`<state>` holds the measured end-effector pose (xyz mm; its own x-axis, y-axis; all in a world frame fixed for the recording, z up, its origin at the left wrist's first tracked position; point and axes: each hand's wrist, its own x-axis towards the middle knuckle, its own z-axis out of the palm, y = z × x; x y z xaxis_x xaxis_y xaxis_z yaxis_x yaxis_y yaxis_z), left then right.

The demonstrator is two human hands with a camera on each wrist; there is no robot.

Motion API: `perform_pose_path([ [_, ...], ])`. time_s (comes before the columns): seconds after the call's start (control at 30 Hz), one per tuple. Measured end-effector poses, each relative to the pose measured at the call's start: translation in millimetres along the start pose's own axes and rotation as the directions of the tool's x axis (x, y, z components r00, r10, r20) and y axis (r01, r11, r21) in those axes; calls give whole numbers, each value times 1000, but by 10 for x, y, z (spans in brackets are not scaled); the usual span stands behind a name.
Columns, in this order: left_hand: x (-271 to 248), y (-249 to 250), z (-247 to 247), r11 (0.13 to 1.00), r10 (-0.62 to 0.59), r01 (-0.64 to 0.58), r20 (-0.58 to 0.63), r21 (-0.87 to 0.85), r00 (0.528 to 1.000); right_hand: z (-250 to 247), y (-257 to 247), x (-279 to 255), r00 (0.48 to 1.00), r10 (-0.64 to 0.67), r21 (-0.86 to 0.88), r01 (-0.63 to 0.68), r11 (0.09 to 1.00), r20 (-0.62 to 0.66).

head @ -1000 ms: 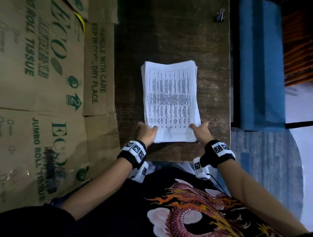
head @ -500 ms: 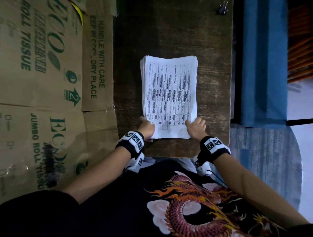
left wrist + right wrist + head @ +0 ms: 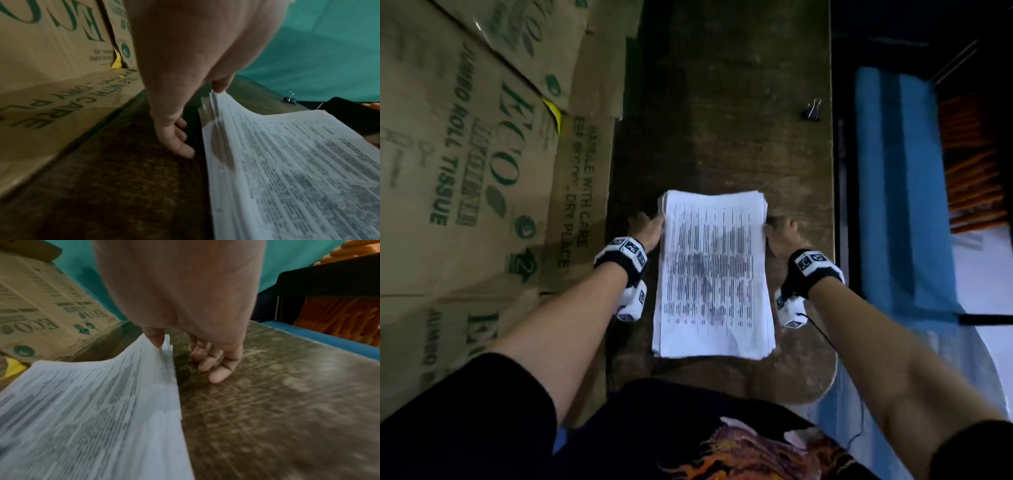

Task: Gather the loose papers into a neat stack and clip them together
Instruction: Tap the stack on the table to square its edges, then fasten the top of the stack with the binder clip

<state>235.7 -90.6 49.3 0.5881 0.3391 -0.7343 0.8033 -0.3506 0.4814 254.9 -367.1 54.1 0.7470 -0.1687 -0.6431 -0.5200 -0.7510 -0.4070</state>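
A thick stack of printed papers (image 3: pixel 714 274) lies lengthwise on the dark wooden table (image 3: pixel 726 102). My left hand (image 3: pixel 649 226) holds its left long edge near the far end. The thumb sits on the top sheets (image 3: pixel 220 86), and the other fingers (image 3: pixel 179 138) curl down to the table beside the stack (image 3: pixel 287 162). My right hand (image 3: pixel 780 233) mirrors it on the right edge, thumb on the paper (image 3: pixel 156 339) and fingers (image 3: pixel 213 368) curled on the wood. The stack's (image 3: pixel 92 402) edges bend upward at both thumbs. A black binder clip (image 3: pixel 813 109) lies far right on the table.
Cardboard tissue boxes (image 3: pixel 465 171) line the table's left side. A blue cloth-covered surface (image 3: pixel 893 188) stands along the right, with orange items (image 3: pixel 976 164) behind it. Bare table runs beyond the stack toward the clip (image 3: pixel 290 99).
Both hands have left the stack's near corners and moved forward along its long sides to the far end. The side edges now curl up under the thumbs.
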Motion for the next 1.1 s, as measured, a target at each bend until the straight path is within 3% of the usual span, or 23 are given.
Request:
perform_pose_path([
  [0.1,-60,195,178,994,-8,15,-60,104,998,84,-241,157,998,-22,59,19,998,65],
  [0.23,-145,310,418,994,26,-17,-81,111,996,175,-395,216,997,-4,-3,4,1000,80],
  [0.37,-4,330,377,999,-44,40,-115,-36,992,71,-292,381,996,18,39,-22,999,86],
  [0.5,105,386,365,992,55,-55,-6,-110,998,62,-397,525,981,-66,46,58,997,182],
  [0.6,214,436,299,973,113,-124,-66,-195,991,-188,-452,766,954,-113,11,114,993,279],
  [0.73,368,568,269,958,158,-165,-52,-234,986,-778,-635,1250,967,-212,-156,233,960,141],
  [0.8,461,658,269,960,147,-151,-36,-235,988,-1125,-810,1483,959,-282,-307,265,914,-10],
  [0.9,604,727,250,976,101,-101,-10,-194,995,-1537,-1016,1773,945,-274,-457,166,874,-180],
  [1.0,657,748,178,992,46,-45,6,-117,999,-1753,-1054,2095,918,-326,-564,149,812,-227],
  [1.1,683,793,100,987,151,-151,-9,-54,989,-1856,-1093,2357,932,-324,-632,152,760,-165],
])
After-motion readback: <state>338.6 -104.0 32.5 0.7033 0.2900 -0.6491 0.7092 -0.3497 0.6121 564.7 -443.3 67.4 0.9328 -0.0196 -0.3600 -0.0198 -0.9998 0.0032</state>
